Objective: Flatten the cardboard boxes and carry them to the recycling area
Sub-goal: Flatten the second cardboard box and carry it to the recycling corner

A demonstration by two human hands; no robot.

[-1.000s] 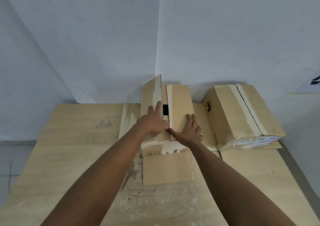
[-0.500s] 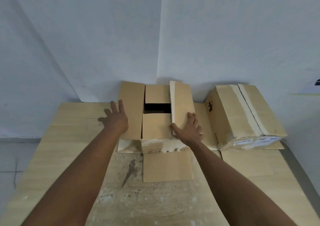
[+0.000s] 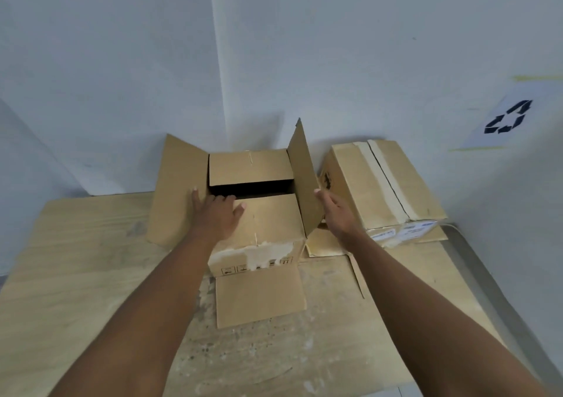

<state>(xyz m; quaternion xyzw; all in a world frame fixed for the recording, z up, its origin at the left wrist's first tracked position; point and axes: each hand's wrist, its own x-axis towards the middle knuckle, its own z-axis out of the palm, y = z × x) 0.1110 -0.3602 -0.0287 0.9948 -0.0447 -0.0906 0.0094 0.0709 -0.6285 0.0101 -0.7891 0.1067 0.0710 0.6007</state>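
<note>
A brown cardboard box [image 3: 268, 229] stands at the back of the wooden table, its top flaps partly spread. Its left flap [image 3: 173, 189] lies out flat to the left. The right flap [image 3: 304, 180] stands nearly upright. My left hand [image 3: 217, 213] rests fingers apart on the near inner flap, beside the dark opening. My right hand [image 3: 335, 210] is on the outer face of the upright right flap, thumb at its edge. A second box [image 3: 377, 186], taped shut, lies tilted to the right, against the wall.
The wooden table [image 3: 76, 274] fills the lower view, with a metal edge [image 3: 487, 277] along its right side. A bottom flap [image 3: 259, 296] lies flat toward me. A recycling sign [image 3: 507, 119] hangs on the right wall. White walls meet in a corner behind the boxes.
The left flap has been laid flat and my left hand moved back onto the near inner flap. My right hand has raised the right flap from closed to nearly upright.
</note>
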